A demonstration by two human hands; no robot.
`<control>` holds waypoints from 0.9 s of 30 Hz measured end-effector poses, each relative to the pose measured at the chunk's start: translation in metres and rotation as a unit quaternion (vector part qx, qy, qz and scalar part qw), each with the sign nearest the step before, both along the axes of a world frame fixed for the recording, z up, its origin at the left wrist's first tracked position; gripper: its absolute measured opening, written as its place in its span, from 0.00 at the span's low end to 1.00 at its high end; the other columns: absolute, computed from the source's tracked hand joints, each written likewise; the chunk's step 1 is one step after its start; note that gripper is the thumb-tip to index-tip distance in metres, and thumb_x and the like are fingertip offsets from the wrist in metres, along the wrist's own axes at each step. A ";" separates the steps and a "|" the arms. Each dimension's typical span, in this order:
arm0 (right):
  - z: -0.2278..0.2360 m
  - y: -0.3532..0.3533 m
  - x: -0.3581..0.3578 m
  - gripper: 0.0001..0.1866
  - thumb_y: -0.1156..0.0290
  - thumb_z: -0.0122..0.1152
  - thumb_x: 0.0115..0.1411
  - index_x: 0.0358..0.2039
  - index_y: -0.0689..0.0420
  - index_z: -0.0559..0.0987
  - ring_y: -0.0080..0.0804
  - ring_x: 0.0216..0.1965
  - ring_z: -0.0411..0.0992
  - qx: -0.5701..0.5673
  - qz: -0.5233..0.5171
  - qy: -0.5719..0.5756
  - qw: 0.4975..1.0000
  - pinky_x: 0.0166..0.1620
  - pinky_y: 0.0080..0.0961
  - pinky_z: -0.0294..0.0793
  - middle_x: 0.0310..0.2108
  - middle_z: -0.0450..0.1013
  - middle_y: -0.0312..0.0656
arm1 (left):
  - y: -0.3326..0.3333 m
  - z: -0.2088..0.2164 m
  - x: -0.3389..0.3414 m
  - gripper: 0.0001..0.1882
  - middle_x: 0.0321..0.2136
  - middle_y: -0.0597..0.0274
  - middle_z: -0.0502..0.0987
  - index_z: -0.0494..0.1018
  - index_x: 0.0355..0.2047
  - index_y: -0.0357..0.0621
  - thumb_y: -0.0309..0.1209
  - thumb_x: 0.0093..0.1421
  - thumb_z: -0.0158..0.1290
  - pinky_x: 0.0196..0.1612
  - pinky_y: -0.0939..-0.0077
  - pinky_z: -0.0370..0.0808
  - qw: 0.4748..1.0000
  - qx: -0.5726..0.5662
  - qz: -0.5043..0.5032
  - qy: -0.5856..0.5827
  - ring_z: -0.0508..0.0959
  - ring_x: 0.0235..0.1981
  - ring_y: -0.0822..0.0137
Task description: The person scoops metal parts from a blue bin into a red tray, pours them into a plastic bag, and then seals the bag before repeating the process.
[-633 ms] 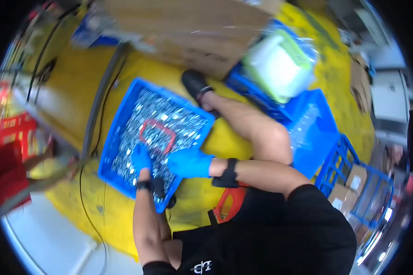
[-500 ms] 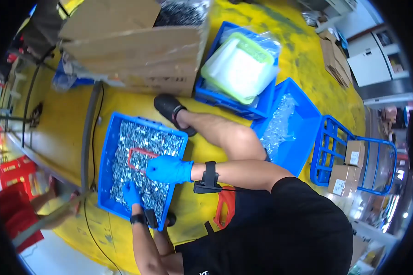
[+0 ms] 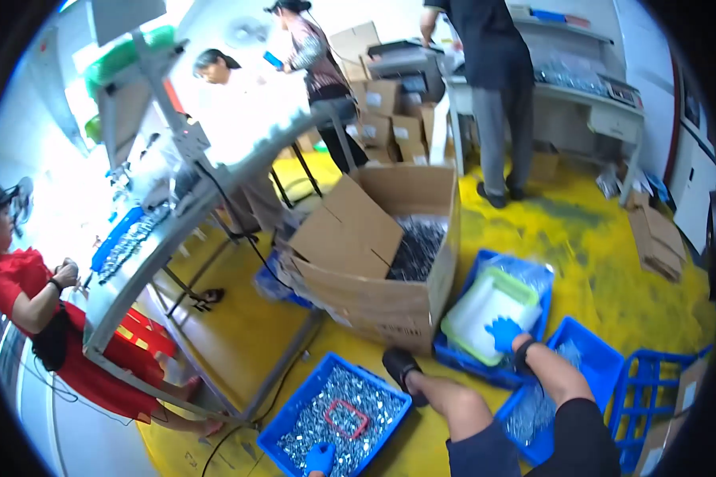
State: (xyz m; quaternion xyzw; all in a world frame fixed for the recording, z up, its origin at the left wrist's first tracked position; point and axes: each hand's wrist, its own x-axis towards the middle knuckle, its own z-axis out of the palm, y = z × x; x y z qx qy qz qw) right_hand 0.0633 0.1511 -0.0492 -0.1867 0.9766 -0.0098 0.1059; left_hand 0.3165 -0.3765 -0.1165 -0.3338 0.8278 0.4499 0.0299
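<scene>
My left hand, in a blue glove, rests on small shiny metal parts at the near edge of a blue bin. Its fingers look curled together, and what they hold, if anything, is hidden. Among the parts lies a red rectangular frame, touched by neither hand. Off to the right, my right hand, also gloved in blue, reaches over a green-rimmed tray with white plastic in it. Its fingers are spread, apparently against the white plastic. The tray sits on another blue bin.
A large open carton with dark parts stands ahead. Beside my right arm are a blue bin with clear bags and a blue cart. A workbench stands at left, with a person in red by it. Other people work farther back.
My view has lifted toward the room. My right hand has left the red frame and moved right to the green-rimmed tray. The frame stays on the parts; my left hand remains in the bin.
</scene>
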 end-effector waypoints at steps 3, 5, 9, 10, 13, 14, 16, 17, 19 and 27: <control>-0.014 -0.002 0.020 0.21 0.65 0.46 0.44 0.42 0.52 0.71 0.45 0.46 0.63 0.097 0.016 -0.041 0.994 0.49 0.45 0.56 0.43 0.67 0.49 | 0.022 0.047 0.007 0.17 0.35 0.50 0.73 0.70 0.36 0.38 0.38 0.50 0.46 0.40 0.68 0.68 0.993 -0.021 -0.118 -0.017 0.72 0.37 0.57; -0.024 -0.004 0.011 0.18 0.66 0.46 0.45 0.38 0.52 0.73 0.44 0.43 0.65 0.112 0.004 -0.045 0.993 0.47 0.44 0.59 0.40 0.68 0.48 | 0.046 0.062 0.001 0.17 0.34 0.48 0.73 0.71 0.34 0.38 0.38 0.49 0.47 0.42 0.70 0.67 0.991 -0.059 -0.116 -0.009 0.72 0.38 0.57; -0.038 -0.004 0.002 0.11 0.67 0.47 0.45 0.27 0.53 0.77 0.42 0.34 0.71 0.129 -0.019 -0.045 0.991 0.39 0.41 0.66 0.31 0.72 0.46 | 0.050 0.072 -0.001 0.18 0.33 0.47 0.73 0.71 0.35 0.39 0.39 0.49 0.47 0.41 0.69 0.67 0.987 -0.090 -0.135 0.006 0.72 0.37 0.58; -0.033 -0.006 0.000 0.10 0.68 0.48 0.44 0.24 0.53 0.78 0.41 0.31 0.72 0.109 -0.009 -0.013 0.994 0.36 0.39 0.68 0.28 0.73 0.45 | 0.049 0.073 0.000 0.18 0.34 0.47 0.73 0.71 0.35 0.39 0.39 0.49 0.47 0.41 0.69 0.67 0.985 -0.094 -0.143 0.016 0.72 0.37 0.58; -0.015 -0.008 0.002 0.09 0.69 0.49 0.44 0.20 0.53 0.78 0.40 0.27 0.72 0.090 0.001 0.016 0.996 0.31 0.36 0.70 0.25 0.73 0.45 | 0.048 0.064 -0.002 0.18 0.27 0.57 0.74 0.70 0.36 0.38 0.38 0.50 0.50 0.32 0.78 0.68 0.996 -0.006 -0.093 -0.006 0.72 0.28 0.70; -0.007 -0.009 0.003 0.08 0.69 0.49 0.44 0.20 0.54 0.78 0.40 0.27 0.72 0.090 -0.001 0.018 0.996 0.30 0.35 0.70 0.24 0.73 0.45 | 0.049 0.060 -0.002 0.18 0.24 0.62 0.74 0.70 0.37 0.37 0.37 0.50 0.52 0.28 0.82 0.69 0.997 0.039 -0.069 -0.014 0.71 0.23 0.76; -0.003 -0.009 0.006 0.08 0.70 0.49 0.44 0.20 0.54 0.78 0.40 0.27 0.72 0.094 0.000 0.021 0.995 0.28 0.34 0.71 0.24 0.73 0.46 | 0.044 0.053 0.000 0.18 0.26 0.60 0.75 0.70 0.36 0.38 0.39 0.49 0.52 0.31 0.79 0.69 0.997 0.032 -0.070 -0.025 0.72 0.26 0.72; -0.004 -0.010 0.005 0.08 0.70 0.50 0.42 0.20 0.54 0.78 0.41 0.27 0.72 0.088 -0.010 0.034 0.996 0.29 0.34 0.71 0.24 0.73 0.46 | 0.041 0.050 0.004 0.19 0.28 0.57 0.75 0.71 0.36 0.38 0.40 0.49 0.51 0.34 0.77 0.69 0.997 0.021 -0.072 -0.033 0.74 0.29 0.69; -0.010 -0.008 0.007 0.07 0.71 0.51 0.40 0.20 0.54 0.78 0.41 0.28 0.72 0.076 -0.034 0.058 0.995 0.30 0.35 0.71 0.24 0.73 0.47 | 0.041 0.051 0.013 0.20 0.30 0.54 0.75 0.72 0.35 0.39 0.42 0.48 0.51 0.37 0.75 0.69 0.996 0.015 -0.075 -0.044 0.75 0.32 0.65; -0.014 -0.002 0.022 0.09 0.70 0.48 0.45 0.23 0.53 0.78 0.41 0.30 0.72 0.117 0.042 0.018 0.992 0.31 0.33 0.71 0.27 0.72 0.47 | 0.052 0.078 0.028 0.20 0.32 0.53 0.75 0.71 0.36 0.39 0.42 0.48 0.51 0.39 0.73 0.69 0.993 0.021 -0.084 -0.085 0.74 0.35 0.63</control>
